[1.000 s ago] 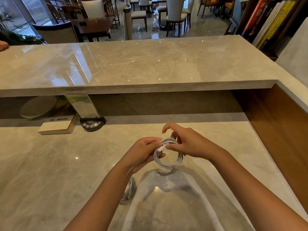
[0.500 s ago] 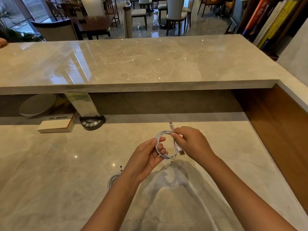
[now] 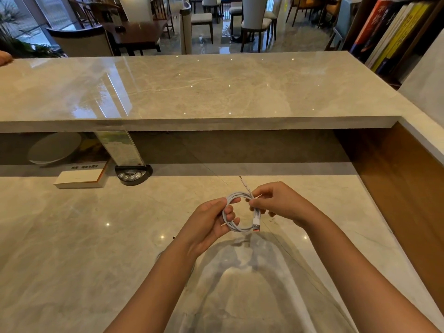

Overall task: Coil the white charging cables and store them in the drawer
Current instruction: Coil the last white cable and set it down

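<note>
Cable: white charging cable coiled in a small loop, centre of the frame, above the marble counter
Left hand: fingers curled round the loop's left side
Right hand: pinches the right side — one plug pokes up, one hangs down

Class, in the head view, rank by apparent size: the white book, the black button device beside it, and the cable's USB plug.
1. White book
2. Black button device, beside the book and clearly smaller
3. USB plug, smallest, though nearest the camera
</note>
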`<state>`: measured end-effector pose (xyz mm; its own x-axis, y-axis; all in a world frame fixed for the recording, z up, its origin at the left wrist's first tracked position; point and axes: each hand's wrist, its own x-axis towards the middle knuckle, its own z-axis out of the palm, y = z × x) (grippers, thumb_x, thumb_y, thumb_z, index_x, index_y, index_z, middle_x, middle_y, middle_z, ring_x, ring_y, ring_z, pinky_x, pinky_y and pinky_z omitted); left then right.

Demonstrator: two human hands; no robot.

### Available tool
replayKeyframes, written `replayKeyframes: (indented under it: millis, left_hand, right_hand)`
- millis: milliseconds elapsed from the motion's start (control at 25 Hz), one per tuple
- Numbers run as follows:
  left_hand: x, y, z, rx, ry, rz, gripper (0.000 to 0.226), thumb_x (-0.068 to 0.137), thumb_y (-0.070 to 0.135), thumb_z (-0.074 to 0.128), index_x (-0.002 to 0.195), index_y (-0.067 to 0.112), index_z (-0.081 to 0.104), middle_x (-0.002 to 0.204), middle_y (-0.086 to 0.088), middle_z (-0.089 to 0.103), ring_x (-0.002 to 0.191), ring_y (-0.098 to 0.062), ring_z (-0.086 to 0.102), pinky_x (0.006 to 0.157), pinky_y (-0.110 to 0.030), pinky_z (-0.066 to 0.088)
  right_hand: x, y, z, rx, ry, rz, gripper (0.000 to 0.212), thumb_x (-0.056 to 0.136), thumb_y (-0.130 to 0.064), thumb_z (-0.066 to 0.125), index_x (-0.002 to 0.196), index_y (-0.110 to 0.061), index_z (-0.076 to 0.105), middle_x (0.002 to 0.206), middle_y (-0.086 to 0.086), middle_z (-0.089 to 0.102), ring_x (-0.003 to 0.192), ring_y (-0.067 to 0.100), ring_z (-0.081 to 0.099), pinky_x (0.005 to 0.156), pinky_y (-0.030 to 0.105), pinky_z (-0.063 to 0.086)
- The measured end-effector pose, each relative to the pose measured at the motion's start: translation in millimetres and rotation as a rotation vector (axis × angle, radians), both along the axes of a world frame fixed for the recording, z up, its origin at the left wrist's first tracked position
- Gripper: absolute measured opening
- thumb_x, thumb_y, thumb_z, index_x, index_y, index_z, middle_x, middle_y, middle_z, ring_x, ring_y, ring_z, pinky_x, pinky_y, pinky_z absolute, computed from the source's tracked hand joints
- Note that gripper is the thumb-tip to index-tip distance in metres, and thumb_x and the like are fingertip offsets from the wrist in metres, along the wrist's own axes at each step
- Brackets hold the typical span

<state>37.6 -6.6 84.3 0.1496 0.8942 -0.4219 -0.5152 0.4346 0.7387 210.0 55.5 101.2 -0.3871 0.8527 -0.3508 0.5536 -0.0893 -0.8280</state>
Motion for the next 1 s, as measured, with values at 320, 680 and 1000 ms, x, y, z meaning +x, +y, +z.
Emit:
replayKeyframes:
  millis: [320,680,1000]
  left_hand:
    - [-2.3,4.4,-2.5,0.041,0.201,-0.073,0.019,0.093,-0.001,0.044,0.096,-0.001,0.063,0.068,-0.006,0.056,0.061,-0.012,0.058,0.078,-0.029,0.058]
    - [-21.4,0.6,-10.5,0.405,1.121,-0.013,0.029,0.091,0.003,0.05,0.115,0.012,0.065,0.081,-0.006,0.066,0.073,-0.015,0.064,0.074,-0.025,0.056]
    - [-82.5,-37.7,-13.0,0.065,0.887,0.246,0.015,0.087,0.005,0.059,0.098,0.008,0.068,0.078,-0.006,0.069,0.06,-0.003,0.066,0.057,-0.016,0.054]
  right_hand:
    - [16.3,-0.3,-9.5,-0.357,0.234,-0.103,0.011,0.085,-0.011,0.063,0.075,-0.012,0.069,0.066,-0.001,0.066,0.058,0.007,0.056,0.051,0.016,0.046]
    - [-20.0,-8.5,-20.2,-0.168,0.298,-0.341,0.009,0.08,-0.004,0.068,0.08,-0.01,0.062,0.069,0.013,0.067,0.051,0.012,0.06,0.05,0.021,0.054]
    - [-87.9,-29.5,-25.2,-0.255,0.337,-0.179,0.015,0.081,-0.001,0.066,0.095,-0.001,0.065,0.077,0.012,0.065,0.058,0.015,0.061,0.051,0.017,0.054]
